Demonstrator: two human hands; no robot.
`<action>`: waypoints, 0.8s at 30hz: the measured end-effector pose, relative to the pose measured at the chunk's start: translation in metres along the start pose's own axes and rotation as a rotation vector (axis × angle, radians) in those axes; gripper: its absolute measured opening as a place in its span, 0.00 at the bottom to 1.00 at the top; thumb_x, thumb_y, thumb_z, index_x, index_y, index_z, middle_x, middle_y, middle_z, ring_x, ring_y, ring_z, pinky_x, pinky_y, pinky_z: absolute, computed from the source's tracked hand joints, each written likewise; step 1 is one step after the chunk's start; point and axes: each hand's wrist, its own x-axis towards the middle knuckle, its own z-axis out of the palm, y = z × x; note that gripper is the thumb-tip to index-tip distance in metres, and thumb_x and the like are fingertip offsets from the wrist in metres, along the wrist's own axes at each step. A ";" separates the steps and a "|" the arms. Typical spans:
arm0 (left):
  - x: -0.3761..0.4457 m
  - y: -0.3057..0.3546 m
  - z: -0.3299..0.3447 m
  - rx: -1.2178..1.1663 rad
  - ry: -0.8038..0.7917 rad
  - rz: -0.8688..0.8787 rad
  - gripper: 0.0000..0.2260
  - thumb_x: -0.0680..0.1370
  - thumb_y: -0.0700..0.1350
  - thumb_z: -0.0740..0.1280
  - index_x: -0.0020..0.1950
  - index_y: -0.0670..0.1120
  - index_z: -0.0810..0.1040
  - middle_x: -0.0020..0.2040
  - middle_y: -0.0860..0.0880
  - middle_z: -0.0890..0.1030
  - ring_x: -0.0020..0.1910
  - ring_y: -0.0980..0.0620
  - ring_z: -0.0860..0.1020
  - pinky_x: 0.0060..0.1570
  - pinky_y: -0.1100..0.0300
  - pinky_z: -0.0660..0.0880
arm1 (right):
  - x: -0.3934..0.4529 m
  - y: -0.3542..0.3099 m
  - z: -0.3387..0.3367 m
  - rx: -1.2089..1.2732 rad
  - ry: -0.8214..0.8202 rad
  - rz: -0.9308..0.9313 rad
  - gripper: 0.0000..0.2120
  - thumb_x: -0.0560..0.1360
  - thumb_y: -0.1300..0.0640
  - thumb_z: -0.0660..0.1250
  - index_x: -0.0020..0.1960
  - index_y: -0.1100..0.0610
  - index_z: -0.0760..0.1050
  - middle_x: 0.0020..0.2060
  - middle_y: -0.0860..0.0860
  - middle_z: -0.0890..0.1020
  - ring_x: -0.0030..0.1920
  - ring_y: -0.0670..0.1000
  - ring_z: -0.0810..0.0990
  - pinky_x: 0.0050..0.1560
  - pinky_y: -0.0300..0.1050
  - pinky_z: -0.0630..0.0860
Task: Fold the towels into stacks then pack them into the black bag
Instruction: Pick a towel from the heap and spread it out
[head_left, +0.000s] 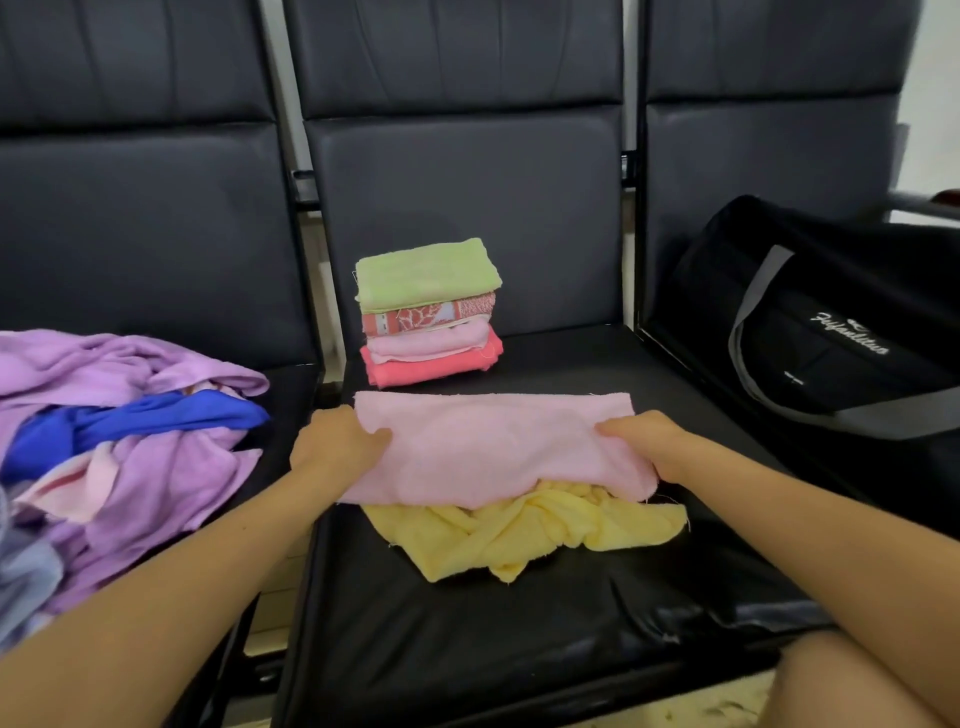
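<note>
I hold a pale pink towel (493, 447) stretched flat across the middle seat (519, 623) of a row of black padded chairs, my left hand (337, 441) gripping its left edge with fingers curled into the cloth, my right hand (644, 441) pinching its right edge the same way. The terry fabric is soft and nappy, doubled into a long rectangle, and its near edge drapes over a crumpled yellow towel (524, 535) lying twisted just in front of it. Just behind the pink towel stands a neat stack of folded towels (428, 312): light green on top, a red-and-white patterned one, pale pink, then coral at the bottom, all squared into small blocks. To the pink towel's left, on the neighbouring seat, lies a loose heap of unfolded towels (119, 441) in lilac, royal blue and pink. To its right, on the third seat, sits the black bag (831, 322), a soft duffel with grey straps and white script lettering; its inside cannot be seen.
</note>
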 end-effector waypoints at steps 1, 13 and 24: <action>-0.001 -0.001 -0.001 -0.011 -0.006 -0.017 0.23 0.77 0.57 0.62 0.63 0.41 0.71 0.58 0.41 0.75 0.53 0.41 0.76 0.45 0.53 0.71 | 0.001 0.001 -0.002 0.099 -0.008 0.028 0.27 0.74 0.53 0.71 0.68 0.63 0.67 0.60 0.60 0.75 0.58 0.60 0.75 0.56 0.53 0.74; -0.002 0.004 0.003 -0.382 -0.070 -0.042 0.14 0.81 0.45 0.57 0.63 0.39 0.72 0.59 0.40 0.75 0.49 0.46 0.71 0.48 0.57 0.66 | -0.019 -0.048 0.014 0.389 0.009 -0.145 0.17 0.80 0.55 0.62 0.66 0.61 0.70 0.57 0.57 0.77 0.57 0.56 0.77 0.61 0.50 0.73; -0.015 -0.004 0.002 -0.362 -0.060 0.026 0.21 0.81 0.39 0.55 0.74 0.44 0.63 0.68 0.41 0.71 0.61 0.44 0.72 0.52 0.58 0.67 | -0.045 -0.055 0.108 -0.252 -0.419 -0.374 0.08 0.78 0.56 0.59 0.43 0.58 0.72 0.35 0.53 0.76 0.31 0.50 0.75 0.31 0.40 0.73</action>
